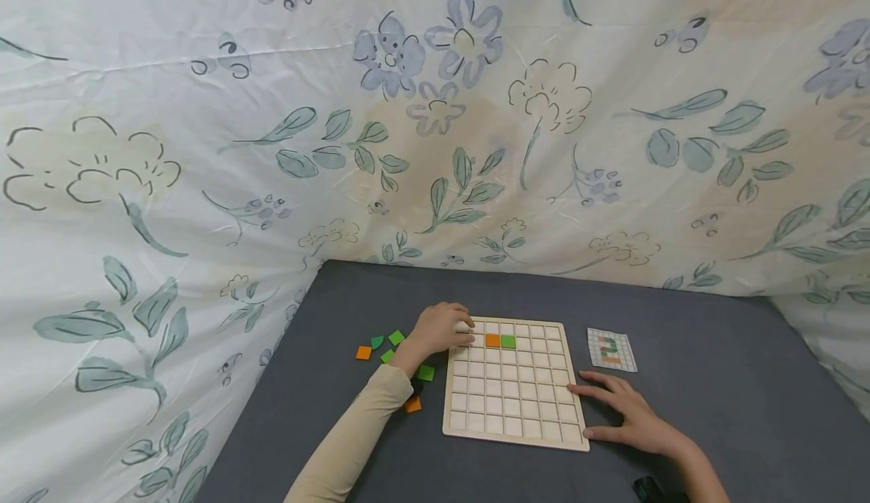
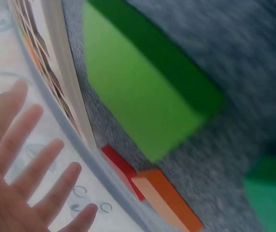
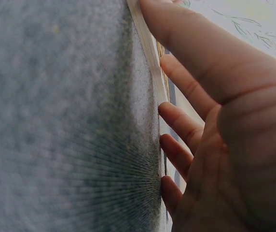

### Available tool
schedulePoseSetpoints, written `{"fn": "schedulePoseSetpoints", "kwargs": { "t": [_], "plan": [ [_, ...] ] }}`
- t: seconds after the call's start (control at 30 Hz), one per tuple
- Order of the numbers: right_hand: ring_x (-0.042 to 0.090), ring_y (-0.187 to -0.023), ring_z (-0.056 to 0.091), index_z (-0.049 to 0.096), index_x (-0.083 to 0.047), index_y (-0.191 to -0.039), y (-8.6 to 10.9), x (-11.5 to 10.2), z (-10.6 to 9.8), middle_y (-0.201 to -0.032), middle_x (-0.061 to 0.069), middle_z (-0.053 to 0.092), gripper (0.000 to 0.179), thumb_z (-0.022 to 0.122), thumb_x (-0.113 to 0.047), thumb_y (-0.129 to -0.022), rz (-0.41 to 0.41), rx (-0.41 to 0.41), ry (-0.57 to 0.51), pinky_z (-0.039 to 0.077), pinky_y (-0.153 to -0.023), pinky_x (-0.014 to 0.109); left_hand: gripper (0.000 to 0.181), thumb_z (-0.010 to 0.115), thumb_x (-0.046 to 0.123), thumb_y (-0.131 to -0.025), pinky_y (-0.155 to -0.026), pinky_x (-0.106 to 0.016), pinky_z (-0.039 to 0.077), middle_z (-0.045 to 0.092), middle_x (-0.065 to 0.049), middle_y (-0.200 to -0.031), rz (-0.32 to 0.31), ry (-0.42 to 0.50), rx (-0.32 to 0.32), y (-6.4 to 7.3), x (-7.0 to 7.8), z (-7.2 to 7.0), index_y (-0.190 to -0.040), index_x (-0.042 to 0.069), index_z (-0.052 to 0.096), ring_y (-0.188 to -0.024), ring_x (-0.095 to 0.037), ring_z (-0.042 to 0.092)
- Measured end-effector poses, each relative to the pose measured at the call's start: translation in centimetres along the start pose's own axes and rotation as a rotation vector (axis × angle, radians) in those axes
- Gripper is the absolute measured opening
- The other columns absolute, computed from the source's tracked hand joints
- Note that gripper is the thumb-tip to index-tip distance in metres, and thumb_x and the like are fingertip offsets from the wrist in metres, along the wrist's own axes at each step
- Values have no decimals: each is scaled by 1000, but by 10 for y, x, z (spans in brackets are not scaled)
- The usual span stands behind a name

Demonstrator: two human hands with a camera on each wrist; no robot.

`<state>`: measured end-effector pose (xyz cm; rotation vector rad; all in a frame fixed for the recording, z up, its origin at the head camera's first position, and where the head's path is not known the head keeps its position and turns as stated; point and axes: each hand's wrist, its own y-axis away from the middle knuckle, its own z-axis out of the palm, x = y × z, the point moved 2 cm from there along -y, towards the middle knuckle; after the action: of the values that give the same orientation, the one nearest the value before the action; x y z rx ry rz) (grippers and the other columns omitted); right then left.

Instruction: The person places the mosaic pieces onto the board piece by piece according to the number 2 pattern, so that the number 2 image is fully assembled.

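Observation:
A pale wooden board (image 1: 510,387) marked into square cells lies on the dark table. An orange tile (image 1: 492,340) and a green tile (image 1: 507,341) sit side by side in its second row. My left hand (image 1: 438,329) reaches over the board's far left corner; its fingers (image 2: 46,169) are spread, and nothing shows in them in the left wrist view. Along the board's right edge rests my right hand (image 1: 621,412), thumb and a fingertip touching the rim, the fingers fairly straight.
Loose tiles lie left of the board, among them an orange one (image 1: 363,353), a teal one (image 1: 377,343) and several green ones (image 1: 425,373). The left wrist view shows a red tile (image 2: 123,170). A patterned grid card (image 1: 612,350) lies to the right. Floral cloth (image 1: 435,186) hangs behind.

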<state>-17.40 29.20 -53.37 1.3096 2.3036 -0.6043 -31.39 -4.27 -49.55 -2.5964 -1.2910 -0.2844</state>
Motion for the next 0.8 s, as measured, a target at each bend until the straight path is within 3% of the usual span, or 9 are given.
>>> {"fn": "schedulePoseSetpoints", "kwargs": {
  "t": [0.4, 0.8],
  "plan": [
    [35, -117, 33, 53, -22, -132, 0, -2, -1, -137, 17, 40, 62, 74, -38, -76, -8, 3, -8, 34, -78, 64, 29, 67, 42, -83, -96, -44, 44, 57, 0, -128, -32, -1, 30, 11, -15, -7, -106, 25, 70, -114, -22, 54],
    [36, -118, 33, 52, -23, -132, 1, 0, -1, -138, 16, 39, 62, 74, -38, -76, 2, -5, -23, 33, -79, 64, 31, 68, 41, -82, -99, -50, 39, 56, -2, -129, -73, 39, 12, 21, -32, -12, -108, 25, 70, -117, -26, 51]
  ]
}}
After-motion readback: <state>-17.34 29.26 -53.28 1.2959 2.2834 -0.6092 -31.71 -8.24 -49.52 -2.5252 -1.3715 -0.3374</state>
